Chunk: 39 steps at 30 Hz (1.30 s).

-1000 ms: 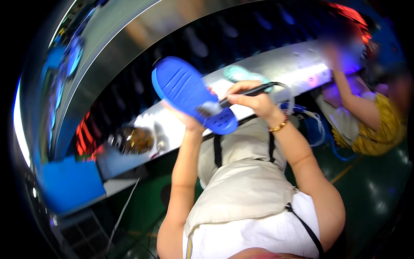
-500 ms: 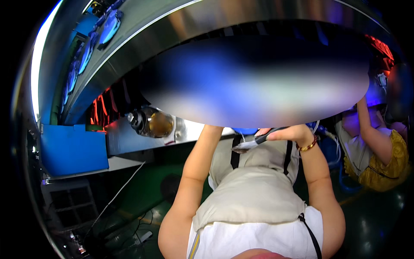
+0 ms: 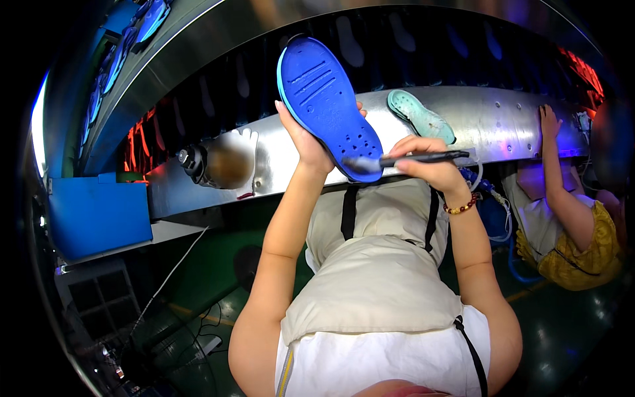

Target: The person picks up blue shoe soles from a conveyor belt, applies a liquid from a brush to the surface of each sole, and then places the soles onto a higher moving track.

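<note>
A blue shoe sole (image 3: 322, 89) with a light-blue edge is held up at a tilt over the metal ledge. My left hand (image 3: 305, 140) grips it from below, its thumb along the left edge and fingertips showing at the right edge. Grooves cross its upper half, and small holes dot the lower end. In my right hand (image 3: 430, 162) is a brush (image 3: 433, 157) with a dark handle, pinched between thumb and fingers. Its blurred bristles lie over the sole's lower end, seemingly touching it. A pale green sole (image 3: 421, 116) rests on the ledge beyond my right hand.
The metal ledge (image 3: 476, 126) runs across in front of me, beside a dark conveyor (image 3: 423, 59) carrying several soles. At left are a partly blurred dark-capped container (image 3: 193, 164) and a blue box (image 3: 99, 215). A co-worker's arm (image 3: 555, 159) reaches onto the ledge at right.
The brush has moved up, its bristles now at the blue sole. A blur that covered the middle before is gone, so the sole and my left hand show.
</note>
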Tool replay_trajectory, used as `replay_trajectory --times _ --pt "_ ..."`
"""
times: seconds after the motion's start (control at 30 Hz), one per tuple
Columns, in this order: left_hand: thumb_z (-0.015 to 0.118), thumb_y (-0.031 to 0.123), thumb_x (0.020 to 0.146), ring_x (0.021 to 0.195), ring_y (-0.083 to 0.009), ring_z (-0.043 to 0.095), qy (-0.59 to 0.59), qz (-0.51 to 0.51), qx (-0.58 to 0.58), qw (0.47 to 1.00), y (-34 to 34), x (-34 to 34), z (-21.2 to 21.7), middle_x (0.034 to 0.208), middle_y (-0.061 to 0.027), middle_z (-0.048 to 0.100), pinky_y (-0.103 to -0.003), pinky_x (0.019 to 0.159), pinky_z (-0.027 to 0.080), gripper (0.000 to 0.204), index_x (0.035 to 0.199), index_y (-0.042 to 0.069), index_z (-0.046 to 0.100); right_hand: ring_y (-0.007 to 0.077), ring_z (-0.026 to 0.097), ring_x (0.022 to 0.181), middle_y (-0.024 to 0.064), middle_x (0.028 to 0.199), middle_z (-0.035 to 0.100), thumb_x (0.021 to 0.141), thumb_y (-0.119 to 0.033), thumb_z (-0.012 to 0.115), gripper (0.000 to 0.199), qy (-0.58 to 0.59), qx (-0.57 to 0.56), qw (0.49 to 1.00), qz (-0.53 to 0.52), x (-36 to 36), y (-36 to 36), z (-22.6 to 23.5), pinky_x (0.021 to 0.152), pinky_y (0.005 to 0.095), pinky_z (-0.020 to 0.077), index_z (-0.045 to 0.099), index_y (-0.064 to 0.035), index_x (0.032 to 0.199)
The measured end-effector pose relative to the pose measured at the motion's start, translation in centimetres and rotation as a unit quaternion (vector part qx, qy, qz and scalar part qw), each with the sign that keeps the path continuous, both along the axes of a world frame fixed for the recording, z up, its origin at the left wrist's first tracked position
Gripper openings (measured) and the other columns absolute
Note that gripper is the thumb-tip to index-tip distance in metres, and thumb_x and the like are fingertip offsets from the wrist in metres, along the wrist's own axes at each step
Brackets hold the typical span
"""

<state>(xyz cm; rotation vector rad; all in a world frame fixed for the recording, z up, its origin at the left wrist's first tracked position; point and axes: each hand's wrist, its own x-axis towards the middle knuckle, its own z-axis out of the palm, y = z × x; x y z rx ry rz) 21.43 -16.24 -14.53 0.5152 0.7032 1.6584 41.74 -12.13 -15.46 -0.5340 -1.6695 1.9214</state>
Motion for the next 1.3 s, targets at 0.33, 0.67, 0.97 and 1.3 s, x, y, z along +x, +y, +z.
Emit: replay_trajectory --times 0.33,0.67,0.97,1.3 --pt "0.026 0.066 0.079 0.105 -0.0355 0.048 -0.143 -0.077 -0.022 0.987 -1.4 1.9 -1.0 0.12 -0.0237 0.042 -0.045 0.088 0.042 0.082 0.129 0.001 0.031 0.0204 0.06 0.087 0.0135 0.093 0.06 0.084 -0.008 0.053 0.017 0.201 -0.253 0.944 -0.063 -1.0 -1.2 -1.2 0.081 0.0354 0.0496 0.054 0.0041 0.095" --pt "0.043 0.031 0.086 0.091 -0.0206 0.059 -0.106 -0.244 -0.071 0.961 -2.5 0.3 -0.5 0.107 -0.0166 0.055 -0.031 0.078 0.049 0.046 0.118 -0.003 0.042 0.0108 0.059 0.07 0.0109 0.087 0.064 0.069 -0.002 0.066 0.019 0.019 -0.049 0.996 0.068 1.0 0.2 4.4 0.052 0.0179 0.0449 0.064 0.0011 0.087" --pt "0.048 0.027 0.084 0.09 -0.0212 0.059 -0.009 -0.346 -0.205 0.915 -2.6 -1.0 0.7 0.107 -0.0183 0.055 -0.032 0.076 0.05 0.046 0.119 -0.002 0.043 0.0217 0.062 0.083 0.0146 0.088 0.064 0.067 -0.005 0.07 0.021 0.015 0.188 0.962 0.196 1.2 2.2 5.6 0.076 0.028 0.0485 0.064 0.0027 0.085" --pt "0.046 0.034 0.084 0.084 -0.0223 0.06 0.092 -0.323 -0.219 0.916 -3.5 -2.5 1.2 0.101 -0.0167 0.058 -0.034 0.073 0.05 0.047 0.11 -0.005 0.05 0.0207 0.061 0.085 0.0131 0.089 0.064 0.069 -0.004 0.068 0.019 0.0 0.211 0.965 0.154 1.9 3.4 6.1 0.077 0.0287 0.0479 0.063 0.0024 0.086"
